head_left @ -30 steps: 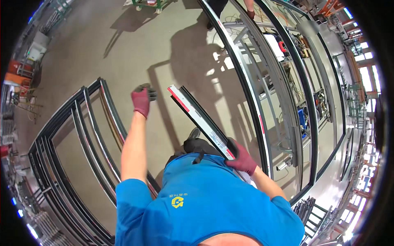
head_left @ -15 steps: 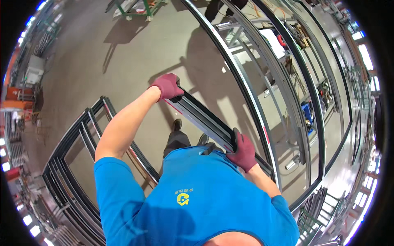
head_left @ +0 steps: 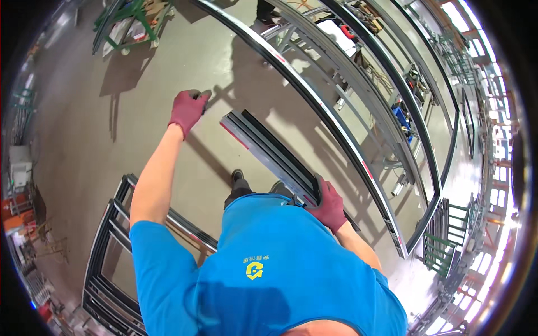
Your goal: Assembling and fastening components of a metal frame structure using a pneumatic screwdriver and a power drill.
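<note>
My right hand (head_left: pixel 328 204), in a maroon glove with dark grey fingers, grips the near end of a long, grooved black-and-grey metal profile (head_left: pixel 263 151). The profile slants away to the upper left in front of my waist, with red marks on its pale side. My left hand (head_left: pixel 189 109), gloved alike, is off the profile, a short way beyond its far end. Its fingers are loosely bent and apart, with nothing seen in them. Part of the profile's near end is hidden by my right hand and shirt.
A large black-and-silver frame (head_left: pixel 314 92) stands close on my right, with tools and a bench beyond it. Stacked dark frames (head_left: pixel 106 252) are at lower left. A green trolley (head_left: pixel 134 25) stands at far left, and a green rack (head_left: pixel 443 246) at right.
My left hand has let go of the profile's far end and moved left, away from it. My right hand keeps its hold. The view has turned, shifting the surroundings.
</note>
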`<state>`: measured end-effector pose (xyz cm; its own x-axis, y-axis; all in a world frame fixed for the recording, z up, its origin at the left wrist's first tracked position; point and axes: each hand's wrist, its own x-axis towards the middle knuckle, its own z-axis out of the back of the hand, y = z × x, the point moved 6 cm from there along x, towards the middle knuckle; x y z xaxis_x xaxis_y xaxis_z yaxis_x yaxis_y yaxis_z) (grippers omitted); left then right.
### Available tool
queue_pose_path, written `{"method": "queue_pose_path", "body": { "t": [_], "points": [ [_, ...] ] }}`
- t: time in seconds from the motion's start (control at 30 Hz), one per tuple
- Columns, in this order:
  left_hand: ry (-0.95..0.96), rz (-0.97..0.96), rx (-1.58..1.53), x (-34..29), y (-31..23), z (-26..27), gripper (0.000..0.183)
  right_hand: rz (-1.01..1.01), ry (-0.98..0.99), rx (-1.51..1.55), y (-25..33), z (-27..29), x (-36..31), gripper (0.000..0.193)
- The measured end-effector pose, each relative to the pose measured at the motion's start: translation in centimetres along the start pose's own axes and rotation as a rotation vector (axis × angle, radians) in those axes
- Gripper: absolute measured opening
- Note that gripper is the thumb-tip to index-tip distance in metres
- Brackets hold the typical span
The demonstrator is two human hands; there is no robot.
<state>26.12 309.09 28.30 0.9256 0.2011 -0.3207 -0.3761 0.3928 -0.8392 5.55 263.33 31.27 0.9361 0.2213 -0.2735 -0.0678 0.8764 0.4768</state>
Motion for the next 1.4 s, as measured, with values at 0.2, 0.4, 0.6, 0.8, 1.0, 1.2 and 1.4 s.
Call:
{"method": "queue_pose_path", "body": {
  "t": [0.2, 0.4, 0.6, 0.8, 1.0, 1.2, 1.4],
  "points": [
    [0.253, -0.391, -0.058, -4.0, -2.9, -2.5, 0.033, -0.021, -0.173, -0.036, 0.6, 0.4, -1.1, 0.097],
    [0.05, -0.559, 0.467, -5.6, -4.7, -4.8, 0.02, -0.147, -0.076, -0.03, 0.6, 0.0, -1.4, 0.103],
    [-0.158, -0.89, 0.767, -6.2, -5.2, -6.6, 0.018, -0.095, -0.161, -0.125, 0.4, 0.3, -1.3, 0.101],
    [-0.109, -0.937, 0.478, -12.5, -6.1, -12.3, 0.027, -0.101, -0.182, -0.048, 1.6, 1.1, -0.4, 0.101],
    [-0.142, -0.722, 0.243, -12.8, -5.8, -11.5, 0.025, -0.096, -0.252, 0.059, 2.6, 2.2, 0.4, 0.096],
    [-0.362, -0.618, -0.072, -8.5, -8.4, -3.9, 0.035, -0.083, -0.217, 0.163, 2.3, 1.7, 0.2, 0.1],
    [-0.255, -0.642, 0.088, -7.2, -9.6, -3.4, 0.031, -0.088, -0.15, 0.15, 1.4, 0.4, 0.3, 0.111]
  ]
}}
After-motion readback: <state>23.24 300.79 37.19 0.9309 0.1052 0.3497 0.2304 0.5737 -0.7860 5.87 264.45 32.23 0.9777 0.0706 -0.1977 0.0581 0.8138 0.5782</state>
